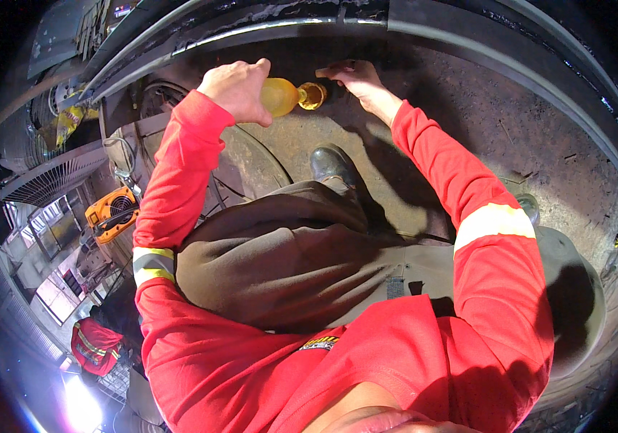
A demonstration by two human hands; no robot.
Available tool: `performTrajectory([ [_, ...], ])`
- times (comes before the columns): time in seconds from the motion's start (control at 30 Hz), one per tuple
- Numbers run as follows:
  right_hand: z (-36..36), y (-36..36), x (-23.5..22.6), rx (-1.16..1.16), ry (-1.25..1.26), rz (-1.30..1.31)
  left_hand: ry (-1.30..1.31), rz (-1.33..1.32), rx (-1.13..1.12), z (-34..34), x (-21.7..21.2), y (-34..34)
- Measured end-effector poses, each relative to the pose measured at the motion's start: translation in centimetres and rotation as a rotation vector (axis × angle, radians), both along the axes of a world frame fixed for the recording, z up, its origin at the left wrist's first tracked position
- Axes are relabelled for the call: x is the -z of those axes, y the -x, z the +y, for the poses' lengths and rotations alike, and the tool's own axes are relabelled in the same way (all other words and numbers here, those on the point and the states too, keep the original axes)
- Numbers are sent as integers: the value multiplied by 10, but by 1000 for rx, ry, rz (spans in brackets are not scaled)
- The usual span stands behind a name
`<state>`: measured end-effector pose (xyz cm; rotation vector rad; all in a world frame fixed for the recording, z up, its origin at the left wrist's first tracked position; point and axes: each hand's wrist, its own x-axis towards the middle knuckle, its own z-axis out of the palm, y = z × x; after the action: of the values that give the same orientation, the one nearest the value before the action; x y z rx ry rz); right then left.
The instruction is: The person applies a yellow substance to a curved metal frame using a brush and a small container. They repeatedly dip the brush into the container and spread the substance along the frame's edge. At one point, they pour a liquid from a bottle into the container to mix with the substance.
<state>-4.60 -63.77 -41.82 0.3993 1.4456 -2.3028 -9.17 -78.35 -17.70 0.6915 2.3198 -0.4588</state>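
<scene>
My left hand [235, 88] is wrapped round a translucent yellow bottle [278, 97], which appears tipped with its narrow end to the right. At that end is a round amber rim [313, 96]; I cannot tell if it is part of the bottle or a separate small cup. Just right of it, my right hand [356, 78] is closed, thumb and fingers pinched together. Whatever its fingertips hold is too small to make out. A long curved dark metal edge [266, 30] runs beyond both hands.
Below my hands is a rusty brown floor [482, 115], with my dark boot [332, 164] on it. A cable [269, 153] curves at the left. Farther left stand an orange machine [113, 215] and a grille [56, 177]. A bright light [80, 404] glares near a red garment [96, 346].
</scene>
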Motion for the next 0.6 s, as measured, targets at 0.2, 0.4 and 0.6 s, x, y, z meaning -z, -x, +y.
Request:
performTrajectory([
  [0.2,1,-1,-2,-2,37,0,13,0,-1,0,-1,0],
  [0.4,0,-2,-6,12,20,-26,24,-23,-29,-1,0,1],
  [0.6,-3,-4,-1,21,-20,37,3,5,8,0,-1,0],
])
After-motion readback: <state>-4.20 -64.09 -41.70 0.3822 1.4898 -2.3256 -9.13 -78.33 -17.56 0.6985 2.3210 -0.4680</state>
